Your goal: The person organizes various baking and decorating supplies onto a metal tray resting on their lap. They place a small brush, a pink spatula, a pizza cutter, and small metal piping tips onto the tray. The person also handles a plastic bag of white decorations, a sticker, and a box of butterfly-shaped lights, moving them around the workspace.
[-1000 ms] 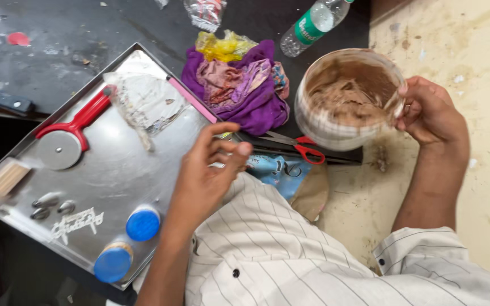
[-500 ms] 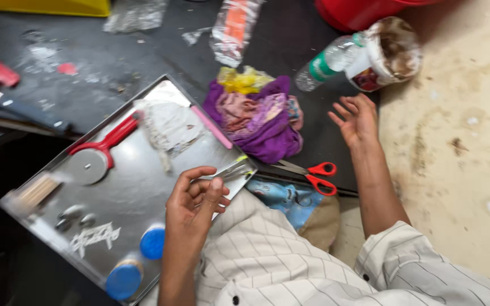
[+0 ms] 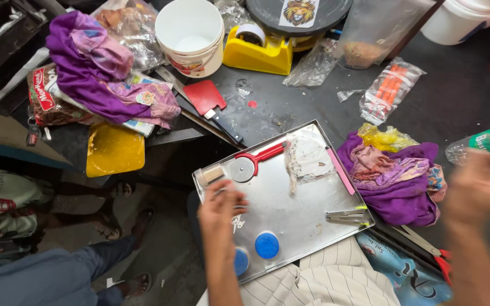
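Two hands up: left hand (image 3: 220, 211) over the tray (image 3: 307, 226), fingers curled at its edge beside the roller (image 3: 244, 168), grip unclear; right hand (image 3: 483, 184) blurred, empty-looking, near the bottle (image 3: 477, 144).

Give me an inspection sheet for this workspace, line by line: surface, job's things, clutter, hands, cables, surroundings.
Surface: dark worktop, stained and crowded.
Job's things: metal tray holding a red-handled roller cutter, brush, pink strip, metal clip and two blue caps.
Clutter: purple cloths, white bucket, yellow tape dispenser, red scraper, plastic bags, bottle, red scissors.
Hands: left hand over the tray's left edge; right hand blurred, raised near the bottle, holding nothing visible.
Cables: nothing seen.
Surroundings: another person's feet in sandals on the floor.
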